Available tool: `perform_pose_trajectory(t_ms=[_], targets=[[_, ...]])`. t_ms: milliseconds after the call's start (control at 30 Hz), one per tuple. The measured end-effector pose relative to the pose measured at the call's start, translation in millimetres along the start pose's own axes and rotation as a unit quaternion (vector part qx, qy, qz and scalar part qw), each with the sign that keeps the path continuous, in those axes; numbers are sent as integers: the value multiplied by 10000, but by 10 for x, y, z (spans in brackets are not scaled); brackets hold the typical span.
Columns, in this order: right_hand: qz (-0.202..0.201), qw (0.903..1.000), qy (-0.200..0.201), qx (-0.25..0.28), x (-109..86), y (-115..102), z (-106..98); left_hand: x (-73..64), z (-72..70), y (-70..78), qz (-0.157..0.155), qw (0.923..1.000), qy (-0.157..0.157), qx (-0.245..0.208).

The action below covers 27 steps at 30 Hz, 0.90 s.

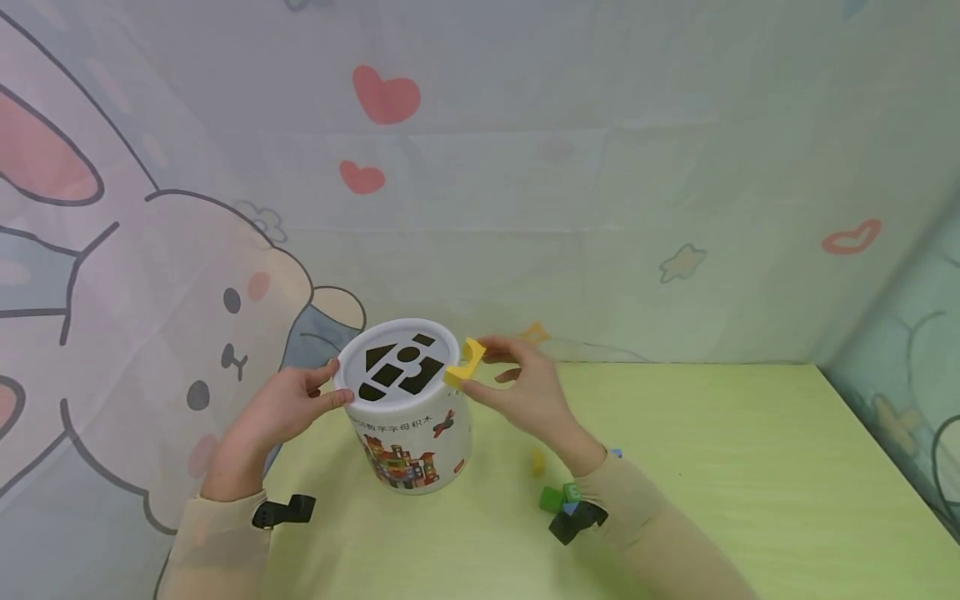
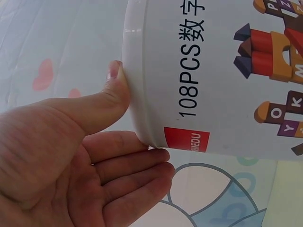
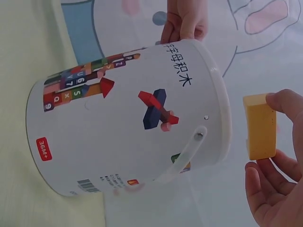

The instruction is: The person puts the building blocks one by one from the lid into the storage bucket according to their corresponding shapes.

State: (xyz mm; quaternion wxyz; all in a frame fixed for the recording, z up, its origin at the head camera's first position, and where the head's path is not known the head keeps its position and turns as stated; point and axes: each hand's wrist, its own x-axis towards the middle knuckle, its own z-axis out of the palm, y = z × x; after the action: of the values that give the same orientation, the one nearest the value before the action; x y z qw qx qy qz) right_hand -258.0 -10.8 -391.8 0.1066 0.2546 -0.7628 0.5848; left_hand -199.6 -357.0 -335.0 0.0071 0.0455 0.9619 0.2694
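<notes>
A white lidded bucket (image 1: 416,446) printed with building blocks stands upright on the table. Its lid (image 1: 358,365) has several dark shaped holes. At the lid's left edge, my left hand (image 1: 288,404) touches the rim with thumb and fingertips; the left wrist view shows its fingers (image 2: 137,182) mostly straight against the bucket's side. My right hand (image 1: 528,392) pinches a yellow arch-shaped block (image 1: 467,365) between thumb and fingers, over the right edge of the lid. In the right wrist view the yellow block (image 3: 261,126) is held just off the lid's edge.
Green blocks (image 1: 552,500) and a yellow block (image 1: 537,461) lie on the table (image 1: 735,467) beside the right forearm, which partly hides the pile. A white handle (image 3: 182,158) hangs from the bucket's side. Behind the table is a printed cloth (image 1: 510,275) with a rabbit and hearts.
</notes>
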Motion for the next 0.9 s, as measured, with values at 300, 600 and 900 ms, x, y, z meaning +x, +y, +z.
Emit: perform_pose_trajectory(t_ms=[300,600,900], targets=[[-67,9999,-100,67,84,-67,221,1,17,-3,-1,9999,-113,48],[-23,9997,-260,16,144,-90,410,-7,51,-4,1,10000,-57,62],[96,9974,-149,-696,165,-147,474,21,70,-11,-25,10000,-4,0]])
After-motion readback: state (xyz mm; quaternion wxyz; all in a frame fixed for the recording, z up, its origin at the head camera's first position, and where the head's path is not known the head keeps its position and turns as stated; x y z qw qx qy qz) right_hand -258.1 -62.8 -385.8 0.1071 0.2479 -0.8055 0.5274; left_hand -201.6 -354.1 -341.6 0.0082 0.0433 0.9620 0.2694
